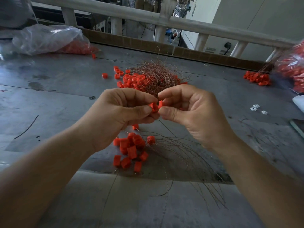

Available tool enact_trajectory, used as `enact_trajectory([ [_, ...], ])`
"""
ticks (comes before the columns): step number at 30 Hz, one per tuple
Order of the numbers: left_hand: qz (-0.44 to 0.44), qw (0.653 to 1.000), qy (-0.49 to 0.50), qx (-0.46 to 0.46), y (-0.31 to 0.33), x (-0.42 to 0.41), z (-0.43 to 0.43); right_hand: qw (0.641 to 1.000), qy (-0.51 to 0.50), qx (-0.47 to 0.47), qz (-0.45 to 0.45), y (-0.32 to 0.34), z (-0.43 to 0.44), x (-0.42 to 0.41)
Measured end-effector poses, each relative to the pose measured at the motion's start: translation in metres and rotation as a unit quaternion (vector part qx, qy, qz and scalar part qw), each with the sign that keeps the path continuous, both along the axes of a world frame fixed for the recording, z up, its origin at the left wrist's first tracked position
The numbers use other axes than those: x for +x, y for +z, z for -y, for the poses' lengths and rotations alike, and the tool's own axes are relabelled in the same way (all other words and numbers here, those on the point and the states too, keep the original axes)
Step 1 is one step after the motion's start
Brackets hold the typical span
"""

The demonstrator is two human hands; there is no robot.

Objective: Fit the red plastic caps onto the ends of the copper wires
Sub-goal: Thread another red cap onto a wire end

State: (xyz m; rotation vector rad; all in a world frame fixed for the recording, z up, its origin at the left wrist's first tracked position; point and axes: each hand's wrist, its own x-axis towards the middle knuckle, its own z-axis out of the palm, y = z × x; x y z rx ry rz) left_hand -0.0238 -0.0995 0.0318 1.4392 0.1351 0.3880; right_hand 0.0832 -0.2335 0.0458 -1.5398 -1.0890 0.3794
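My left hand [121, 112] pinches a red plastic cap [153, 107] between thumb and forefinger above the grey table [49, 83]. My right hand [189, 109] pinches a second red cap [160, 104] right beside it; the two caps touch. A thin copper wire [166, 125] trails down from between my hands. Below them lies a small heap of red caps [130, 150] with copper wires [184, 155] fanning out to the right. Behind my hands a tangle of copper wire [156, 74] lies over a bigger pile of caps [131, 81].
A clear plastic bag [49, 38] holding red caps lies at the back left. Another bag of caps [294, 66] and a small cap pile [256, 78] sit at the right edge. A cardboard strip [205, 56] and a white railing [148, 15] border the table's far side.
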Motion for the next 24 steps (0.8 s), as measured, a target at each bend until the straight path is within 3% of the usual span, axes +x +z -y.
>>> enact_trajectory([
  [4, -0.001, 1.000, 0.004, 0.008, -0.0001, -0.0001, 0.0000, 0.998, -0.012, 0.008, 0.067, -0.0030, -0.0018, -0.0036],
  [21, -0.013, 0.996, 0.049, 0.078, -0.0004, 0.0011, 0.0038, 0.993, -0.030, 0.009, 0.110, -0.0071, -0.0040, -0.0049],
  [24, -0.011, 0.998, 0.032, 0.051, -0.0020, 0.0010, 0.0038, 0.991, -0.036, 0.014, 0.131, -0.0061, -0.0013, -0.0061],
])
